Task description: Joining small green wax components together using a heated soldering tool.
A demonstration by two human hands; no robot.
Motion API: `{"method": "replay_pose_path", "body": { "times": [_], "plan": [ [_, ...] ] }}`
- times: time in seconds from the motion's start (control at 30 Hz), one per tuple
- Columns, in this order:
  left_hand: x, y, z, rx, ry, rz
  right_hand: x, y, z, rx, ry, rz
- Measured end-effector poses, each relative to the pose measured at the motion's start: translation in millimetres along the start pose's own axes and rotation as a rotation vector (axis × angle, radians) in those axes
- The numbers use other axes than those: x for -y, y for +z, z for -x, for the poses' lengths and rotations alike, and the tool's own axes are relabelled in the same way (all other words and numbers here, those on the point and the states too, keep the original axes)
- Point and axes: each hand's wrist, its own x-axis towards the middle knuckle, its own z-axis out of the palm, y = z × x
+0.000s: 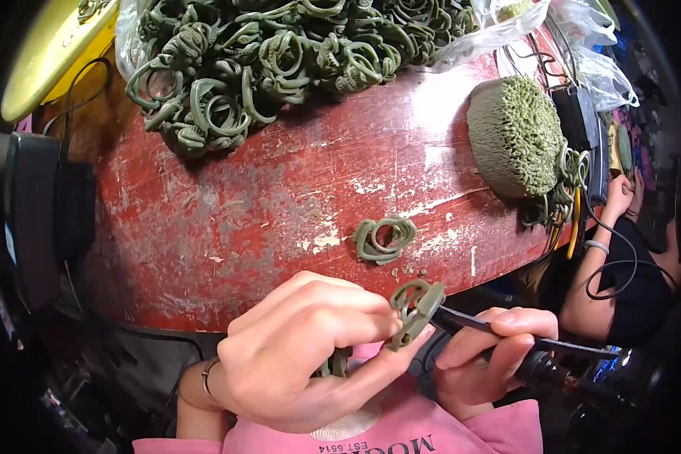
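Observation:
My left hand [303,348] pinches a small olive-green moulded piece with curled loops [416,312] between thumb and fingers, just off the table's near edge. Behind its fingers, more green material [334,363] partly shows. A slim, dark, blade-like tool [537,342] lies across the fingers of my right hand [495,352], which grips it; its far end reaches the held piece. On the table just beyond my hands sits a similar green looped piece [384,240]. A large heap of such green curled pieces [280,64] fills the far side.
The worn red table [280,219] has a curved near edge. At its right stand a porous green foam block [514,136] and a black box [575,117] with cables. Clear plastic bags [583,45], a yellow basin [60,53] and a dark device [41,219] surround it. Another person's arm [594,280] is at right.

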Motion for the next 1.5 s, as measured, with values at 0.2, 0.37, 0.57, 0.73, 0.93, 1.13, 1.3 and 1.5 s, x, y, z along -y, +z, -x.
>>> {"method": "replay_pose_path", "body": {
  "times": [0.2, 0.37, 0.57, 0.73, 0.93, 1.13, 1.3, 1.5],
  "plan": [
    [2, 0, 1, -0.002, 0.008, -0.004, -1, 5, 4, -0.008, 0.064, -0.096],
    [3, -2, 3, -0.023, -0.004, -0.005, 10, 8, 7, -0.086, 0.197, -0.034],
    [3, 0, 2, -0.008, 0.023, -0.004, 5, 20, 4, -0.145, 0.14, 0.164],
    [4, 1, 2, 0.001, 0.005, -0.007, 12, 4, -2, -0.042, 0.187, -0.066],
    [4, 3, 1, 0.01, -0.002, -0.013, 8, -1, 3, -0.029, 0.28, -0.158],
    [10, 3, 3, -0.002, -0.008, -0.001, -5, 0, -6, -0.044, 0.206, -0.339],
    [11, 2, 1, 0.015, -0.028, 0.029, -11, 4, -6, -0.09, 0.232, -0.422],
    [9, 1, -1, 0.03, -0.118, 0.08, -12, -3, -15, 0.012, 0.356, -0.41]
  ]
}}
